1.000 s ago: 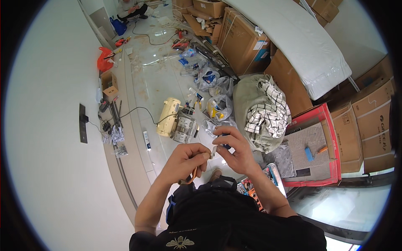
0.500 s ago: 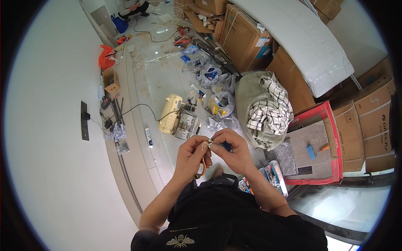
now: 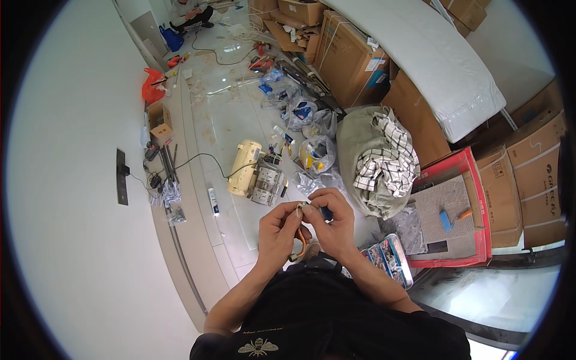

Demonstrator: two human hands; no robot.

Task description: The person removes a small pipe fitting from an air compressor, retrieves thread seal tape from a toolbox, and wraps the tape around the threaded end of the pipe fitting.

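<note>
In front of my body, my left hand and my right hand meet at the fingertips, both closed. A thin white strip shows between their thumbs and forefingers. From under my left fingers hangs a short curved orange tube with a dull metal fitting at its lower end. Something dark blue peeks out behind my right fingers; its kind cannot be made out. The spot where the strip meets the tube is hidden by my fingers.
Beyond my hands a cream air compressor stands on the tiles. Clear plastic bags and a cloth bundle lie right of it. An open toolbox is by my right arm. Far off, a person crouches.
My hands have shifted slightly right and lower, still pressed together. The orange tube and its metal fitting now show more below my left fingers.
</note>
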